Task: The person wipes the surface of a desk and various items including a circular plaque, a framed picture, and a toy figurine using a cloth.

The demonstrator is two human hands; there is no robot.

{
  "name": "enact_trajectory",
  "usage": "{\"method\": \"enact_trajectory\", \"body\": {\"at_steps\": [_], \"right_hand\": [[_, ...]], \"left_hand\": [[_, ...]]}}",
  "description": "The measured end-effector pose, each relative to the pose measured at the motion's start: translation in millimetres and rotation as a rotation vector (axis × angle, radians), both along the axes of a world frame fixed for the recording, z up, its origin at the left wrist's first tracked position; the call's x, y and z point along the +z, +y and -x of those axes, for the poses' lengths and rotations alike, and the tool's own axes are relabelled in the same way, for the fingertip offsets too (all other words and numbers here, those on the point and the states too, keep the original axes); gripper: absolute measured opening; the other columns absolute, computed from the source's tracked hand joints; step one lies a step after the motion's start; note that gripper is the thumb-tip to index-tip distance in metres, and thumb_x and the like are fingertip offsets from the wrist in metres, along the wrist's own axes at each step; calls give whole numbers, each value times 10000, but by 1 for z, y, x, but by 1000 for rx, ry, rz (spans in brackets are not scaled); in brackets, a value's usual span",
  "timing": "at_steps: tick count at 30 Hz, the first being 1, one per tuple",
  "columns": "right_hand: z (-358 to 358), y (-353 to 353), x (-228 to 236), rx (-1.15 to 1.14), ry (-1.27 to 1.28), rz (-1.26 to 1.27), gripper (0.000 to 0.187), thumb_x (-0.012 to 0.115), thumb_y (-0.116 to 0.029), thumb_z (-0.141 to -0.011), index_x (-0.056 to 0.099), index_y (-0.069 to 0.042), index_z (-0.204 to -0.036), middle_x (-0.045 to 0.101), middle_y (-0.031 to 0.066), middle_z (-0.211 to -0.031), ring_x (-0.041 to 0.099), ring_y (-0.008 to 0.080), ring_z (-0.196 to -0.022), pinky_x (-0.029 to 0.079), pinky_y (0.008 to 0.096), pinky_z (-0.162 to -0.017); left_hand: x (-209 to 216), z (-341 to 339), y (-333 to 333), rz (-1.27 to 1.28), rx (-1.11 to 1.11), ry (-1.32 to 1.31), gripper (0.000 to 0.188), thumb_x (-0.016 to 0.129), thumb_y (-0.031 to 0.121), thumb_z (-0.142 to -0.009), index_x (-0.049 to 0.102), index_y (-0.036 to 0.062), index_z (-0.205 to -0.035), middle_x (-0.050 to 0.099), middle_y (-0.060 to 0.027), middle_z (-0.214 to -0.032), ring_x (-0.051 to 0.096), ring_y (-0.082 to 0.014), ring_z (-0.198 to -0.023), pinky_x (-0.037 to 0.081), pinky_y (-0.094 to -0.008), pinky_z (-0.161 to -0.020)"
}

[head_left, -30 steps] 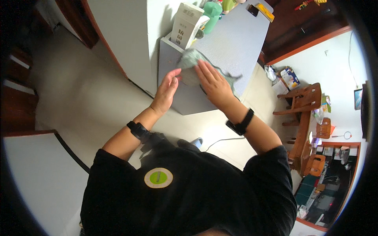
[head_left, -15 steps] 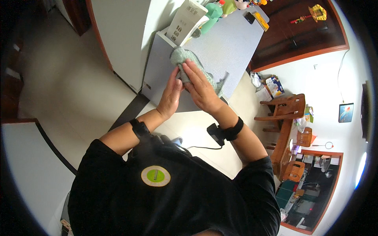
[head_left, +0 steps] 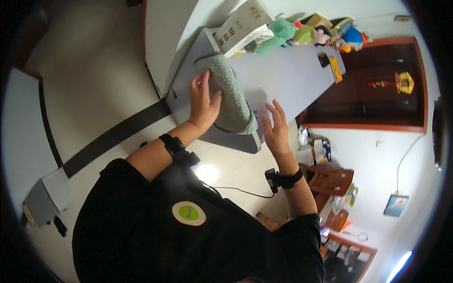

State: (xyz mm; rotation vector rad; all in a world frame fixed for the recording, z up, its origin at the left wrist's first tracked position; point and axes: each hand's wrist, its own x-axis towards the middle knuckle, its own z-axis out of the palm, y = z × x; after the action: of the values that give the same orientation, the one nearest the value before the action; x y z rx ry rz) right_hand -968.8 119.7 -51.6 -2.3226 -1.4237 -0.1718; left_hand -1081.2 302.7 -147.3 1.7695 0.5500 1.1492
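A pale green, fuzzy cleaning cloth [head_left: 239,96] lies along the near side of the grey tabletop [head_left: 269,70]. Its right side is curled or folded over in a long thick strip, while a flatter greyish part shows on the left. My left hand [head_left: 204,103] rests at the cloth's left part, fingertips touching it, thumb apart from the fingers. My right hand [head_left: 277,129] hovers just right of the cloth's near end, fingers apart, with nothing in it. Each wrist wears a black strap with a small device.
At the table's far left stand a tall white box [head_left: 243,26] and a green bottle [head_left: 278,35]. Plush toys [head_left: 321,35] line the wall side, with a yellow box [head_left: 335,70] at the far corner. A cable [head_left: 240,190] hangs between my wrists. Wooden chairs [head_left: 330,180] stand to the right.
My hands were close together on the bunched cloth; now they are apart, the right hand lifted off to the right. The cloth lies more spread out, and the view has shifted.
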Motion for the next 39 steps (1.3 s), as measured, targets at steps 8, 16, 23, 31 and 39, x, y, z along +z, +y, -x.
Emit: {"method": "enact_trajectory", "body": {"at_steps": [8,16,23,31,39], "right_hand": [[-55,-7,-28,165,-157,142,550,466,-268,-892,312,3,-1346,253,263,-1401,246,411,-1298,203,464,-1055],[-45,-11,-18,147,-109,172,593,457,-323,-886,315,27,-1343,242,263,-1407,237,406,-1303,180,460,-1061],[-40,-14,-16,135,-108,234,594,388,-365,-917,278,14,-1360,228,256,-1419,227,393,-1315,186,459,-1059],[-45,3,-15,193,-111,226,565,345,-309,-927,237,18,-1375,185,263,-1430,195,385,-1330,183,459,-1065],[-52,-17,-21,253,-137,209,569,319,-349,-936,240,8,-1371,191,268,-1424,206,392,-1324,180,453,-1070]], "left_hand": [[14,-37,-32,-5,86,-231,640,400,329,-923,141,-14,-1398,113,-299,-1422,147,-444,-1310,121,-485,-1074],[6,-56,18,-31,192,-343,609,290,398,-928,216,12,-1394,195,-260,-1426,190,-438,-1305,129,-477,-1071],[-56,-73,33,2,228,-276,627,323,429,-917,214,56,-1409,208,-219,-1442,197,-439,-1306,115,-508,-1064],[-121,-68,33,1020,-203,-278,591,410,432,-934,270,75,-1383,375,-143,-1313,400,-231,-1185,374,-352,-973],[-94,-35,-107,2122,-198,-1014,366,383,310,-959,447,49,-1207,517,-79,-1101,512,-152,-994,457,-264,-849]]}}
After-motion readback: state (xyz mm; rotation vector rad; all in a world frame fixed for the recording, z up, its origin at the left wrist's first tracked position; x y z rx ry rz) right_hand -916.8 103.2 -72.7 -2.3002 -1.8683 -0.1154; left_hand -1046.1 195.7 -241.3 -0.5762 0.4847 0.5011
